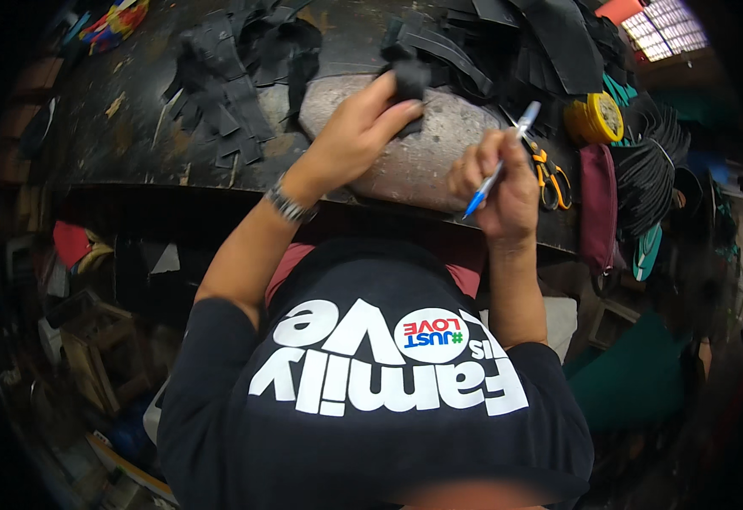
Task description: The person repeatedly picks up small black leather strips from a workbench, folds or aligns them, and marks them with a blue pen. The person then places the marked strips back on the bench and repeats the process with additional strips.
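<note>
My left hand (358,132), with a metal watch at the wrist, pinches a dark, blurred black strip (411,81) between thumb and fingers. It is over a worn, rounded slab (439,161) at the table's near edge. My right hand (507,191) grips a pen (488,184) with a clear barrel, its blue end pointing down and to the left. The pen is apart from the strip. Beside the right hand lie scissors (551,180) with orange and black handles.
Cut black strips (218,93) lie on the dark table at left, and more black pieces (550,51) are heaped at the far right. A yellow round container (594,117), a maroon zip pouch (597,204) and a bundle of black cords (647,166) line the right side.
</note>
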Motion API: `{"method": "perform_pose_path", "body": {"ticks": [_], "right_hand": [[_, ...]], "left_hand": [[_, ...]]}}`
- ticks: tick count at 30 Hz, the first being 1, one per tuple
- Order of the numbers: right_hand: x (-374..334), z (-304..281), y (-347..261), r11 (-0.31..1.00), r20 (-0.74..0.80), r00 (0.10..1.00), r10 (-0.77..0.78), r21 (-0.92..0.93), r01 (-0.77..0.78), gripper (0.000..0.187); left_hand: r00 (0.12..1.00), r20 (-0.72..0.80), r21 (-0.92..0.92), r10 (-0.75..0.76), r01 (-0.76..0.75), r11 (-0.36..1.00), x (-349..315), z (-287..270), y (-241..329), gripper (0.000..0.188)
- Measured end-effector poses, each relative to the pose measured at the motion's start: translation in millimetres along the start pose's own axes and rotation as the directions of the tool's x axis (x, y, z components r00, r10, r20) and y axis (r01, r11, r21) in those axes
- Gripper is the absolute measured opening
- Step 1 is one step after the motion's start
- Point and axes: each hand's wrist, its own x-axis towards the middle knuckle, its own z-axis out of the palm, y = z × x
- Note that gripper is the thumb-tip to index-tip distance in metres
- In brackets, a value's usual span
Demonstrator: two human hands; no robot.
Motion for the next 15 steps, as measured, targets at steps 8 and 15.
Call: {"method": "perform_pose_path", "body": {"ticks": [8,15], "right_hand": [[9,8,7,0.937,-0.193,0.967,-0.167,-0.336,0.095,0.035],[15,5,30,0.93,-0.24,0.971,0.012,-0.354,-0.099,0.027]], "left_hand": [[0.994,-0.025,0.807,0.106,-0.042,0.588,81,1,-18,0.057],[0.85,-0.431,0.869,0.304,0.3,0.393,14,-122,-20,0.049]]}}
